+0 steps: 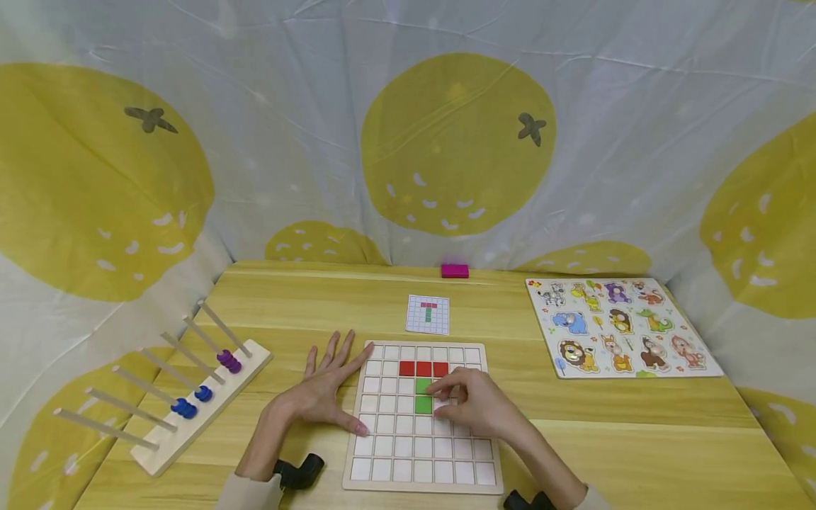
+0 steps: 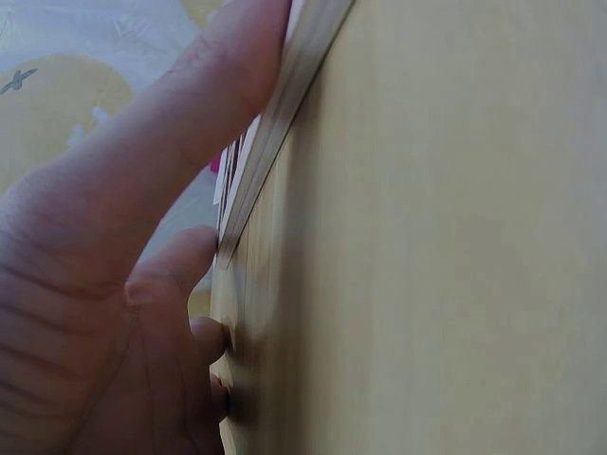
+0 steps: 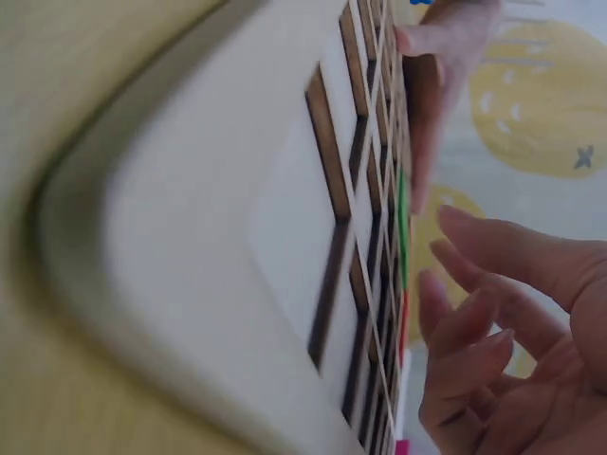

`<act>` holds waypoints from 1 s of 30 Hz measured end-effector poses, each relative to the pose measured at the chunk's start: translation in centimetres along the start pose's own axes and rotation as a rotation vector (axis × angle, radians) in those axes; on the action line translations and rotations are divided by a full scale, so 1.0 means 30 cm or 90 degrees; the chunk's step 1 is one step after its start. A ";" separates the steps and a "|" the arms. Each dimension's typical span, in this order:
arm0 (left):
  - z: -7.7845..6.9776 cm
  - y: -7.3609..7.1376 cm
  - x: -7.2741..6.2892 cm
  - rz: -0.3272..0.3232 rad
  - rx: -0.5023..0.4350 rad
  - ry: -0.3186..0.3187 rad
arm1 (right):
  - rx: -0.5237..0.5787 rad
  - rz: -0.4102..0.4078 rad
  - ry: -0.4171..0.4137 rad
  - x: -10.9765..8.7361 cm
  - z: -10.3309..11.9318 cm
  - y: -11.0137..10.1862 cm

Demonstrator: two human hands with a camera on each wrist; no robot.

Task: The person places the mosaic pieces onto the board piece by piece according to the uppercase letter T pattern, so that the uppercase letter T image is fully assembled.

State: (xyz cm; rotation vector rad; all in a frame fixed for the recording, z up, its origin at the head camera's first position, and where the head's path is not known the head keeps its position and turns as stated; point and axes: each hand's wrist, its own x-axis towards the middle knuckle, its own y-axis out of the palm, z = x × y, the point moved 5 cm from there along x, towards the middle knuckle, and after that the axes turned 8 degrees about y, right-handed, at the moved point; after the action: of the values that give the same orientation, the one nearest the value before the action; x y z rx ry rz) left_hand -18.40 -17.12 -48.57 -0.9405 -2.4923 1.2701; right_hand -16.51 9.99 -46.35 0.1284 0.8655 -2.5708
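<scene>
A wooden grid board [image 1: 421,486] with white squares lies on the table. A row of three red tiles [image 1: 406,368] sits near its top, and two green tiles [image 1: 423,404] form a column beneath the middle one. My left hand [image 1: 321,393] is spread at the board's left side, thumb and index finger touching its edge. Over the board's right half, my right hand [image 1: 474,404] has bent fingers beside the green tiles. In the right wrist view, its thumb [image 3: 512,251] stands apart from the fingers with nothing visible between them.
Behind the board lies a pattern card [image 1: 428,327] with a red and green T. A magenta block [image 1: 455,271] sits at the table's back edge. At left stands a peg rack [image 1: 245,372] with blue and purple beads; an animal puzzle [image 1: 621,326] lies at right.
</scene>
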 end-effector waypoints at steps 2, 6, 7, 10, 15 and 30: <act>-0.001 0.000 0.000 0.000 -0.001 0.001 | 0.002 -0.017 0.005 -0.016 -0.015 -0.034; -0.003 0.000 0.000 0.000 -0.002 0.005 | 0.000 -0.058 0.026 -0.059 -0.066 -0.116; -0.003 -0.001 0.000 0.000 -0.002 0.005 | 0.000 -0.063 0.030 -0.071 -0.081 -0.137; -0.003 -0.001 -0.001 0.000 -0.001 0.004 | 0.005 -0.064 0.033 -0.107 -0.128 -0.194; -0.001 -0.001 -0.001 -0.001 0.005 0.005 | 0.037 -0.023 0.016 -0.157 -0.204 -0.257; 0.006 0.001 0.000 0.001 0.004 0.008 | 0.046 0.017 -0.009 -0.186 -0.279 -0.254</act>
State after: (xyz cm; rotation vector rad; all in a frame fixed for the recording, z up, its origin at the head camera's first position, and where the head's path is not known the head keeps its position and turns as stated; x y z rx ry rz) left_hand -18.48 -17.23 -48.71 -0.9452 -2.4779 1.2676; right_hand -15.04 22.48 -47.61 0.1408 0.7617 -2.5760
